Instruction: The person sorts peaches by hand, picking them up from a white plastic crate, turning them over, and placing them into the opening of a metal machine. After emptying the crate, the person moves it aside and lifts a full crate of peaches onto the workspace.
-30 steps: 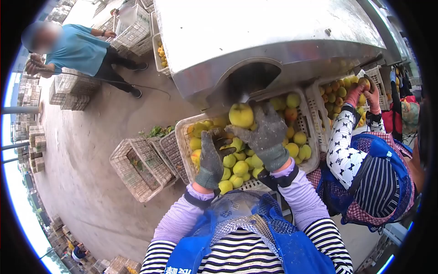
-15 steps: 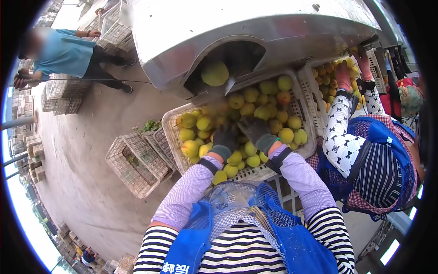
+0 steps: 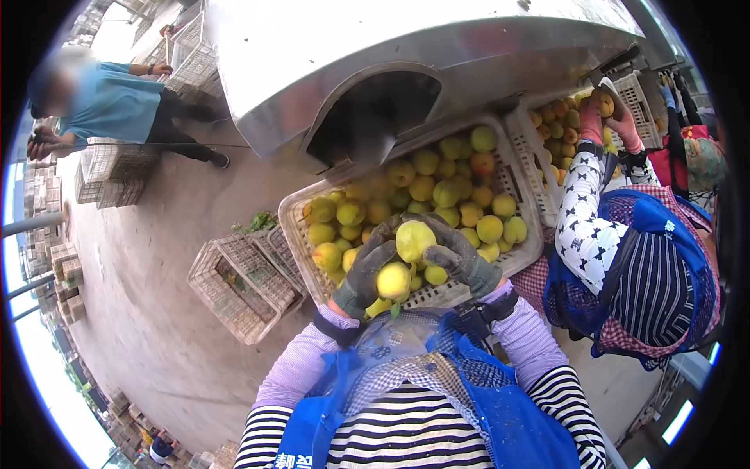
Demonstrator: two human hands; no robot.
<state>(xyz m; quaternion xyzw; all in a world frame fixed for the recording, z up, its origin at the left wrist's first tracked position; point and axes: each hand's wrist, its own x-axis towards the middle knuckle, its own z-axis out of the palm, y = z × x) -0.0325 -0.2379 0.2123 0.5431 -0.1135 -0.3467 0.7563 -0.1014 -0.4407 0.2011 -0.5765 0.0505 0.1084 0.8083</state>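
Dark work gloves cover both of my hands, which are raised over a white plastic crate (image 3: 293,234) full of yellow-green peaches (image 3: 449,193). My right hand (image 3: 466,262) is closed around the right side of a peach (image 3: 415,241), its thumb pressed to the fruit. From the left, the fingertips of my left hand (image 3: 366,271) meet the same peach. A second peach (image 3: 393,280) rests against the left palm, and that hand curls round it. Part of the left fingers is hidden. A small green leaf (image 3: 395,310) shows below the lower peach.
A metal machine with a dark chute opening (image 3: 383,109) overhangs the crate's far side. To the right, a co-worker (image 3: 625,273) in pink gloves handles peaches at another crate (image 3: 531,156). Crates (image 3: 242,289) stand on the floor at left; beyond them is a person in blue (image 3: 117,102).
Both hands have come up from among the peaches toward me and now hold two. The peach in the chute opening is gone from there. The co-worker's hands have lifted a peach.
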